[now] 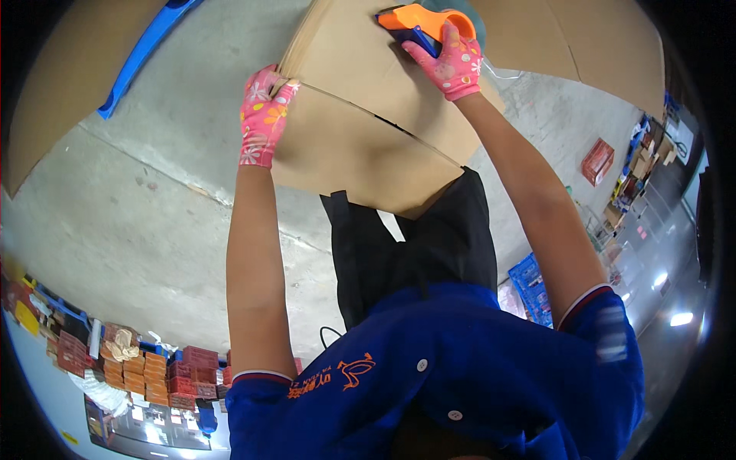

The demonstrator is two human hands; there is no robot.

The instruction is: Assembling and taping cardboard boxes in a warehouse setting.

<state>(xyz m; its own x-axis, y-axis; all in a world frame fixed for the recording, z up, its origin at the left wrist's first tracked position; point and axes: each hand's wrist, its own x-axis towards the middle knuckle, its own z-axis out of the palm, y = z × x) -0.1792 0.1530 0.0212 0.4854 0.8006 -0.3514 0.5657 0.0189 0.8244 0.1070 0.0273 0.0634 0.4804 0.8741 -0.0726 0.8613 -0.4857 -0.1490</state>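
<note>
At centre top, left hand (263, 116) in a pink flowered glove, closed on the corner edge of a brown cardboard carton (360, 146), fingers wrapped over the flap stack. Right hand (451, 63), gloved alike, gripped shut around an orange tape dispenser (422, 21) pressed flat on the carton's upper flap. Carton held in front of the body, above the black trousers, its two flaps meeting along a dark seam running from the left hand toward the lower right. Likely light and stiff across the panels yet easily creased at the fold lines; surface dry and matte, probably not slippery under gloves; best taken at corners and folded edges, as by the left hand. Dispenser rigid, with a toothed blade presumably near the front, hidden from view. Beyond the carton, flat cardboard sheets (613, 46) close at upper right and upper left, a blue bar (142, 54) on bare concrete floor (153, 230). Stacked red-orange boxes (153, 376) well apart at lower left; blue crate (533, 287) near the right elbow.
</note>
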